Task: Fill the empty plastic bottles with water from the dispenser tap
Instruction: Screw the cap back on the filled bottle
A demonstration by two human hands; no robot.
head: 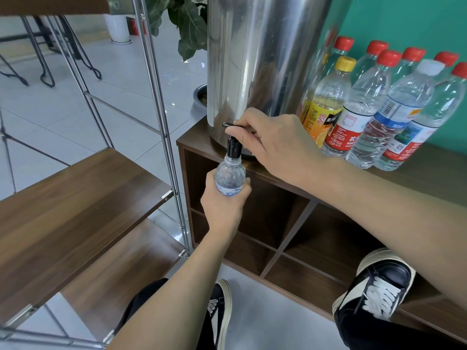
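Bottle sits uncapped directly under the black tap of the steel dispenser, its mouth touching the spout so water should go straight in. Left hand wraps round its body from below, holding it upright. Right hand pinches the tap lever, apparently to control flow. Capped bottles stand beside the dispenser on the wooden cabinet.

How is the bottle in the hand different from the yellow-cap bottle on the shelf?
The held bottle has no cap and sits under the tap, gripped by the left hand; the yellow-cap bottle is capped and stands on the cabinet. The held bottle's label is blue and white, the other's yellow and orange. Both are clear plastic.
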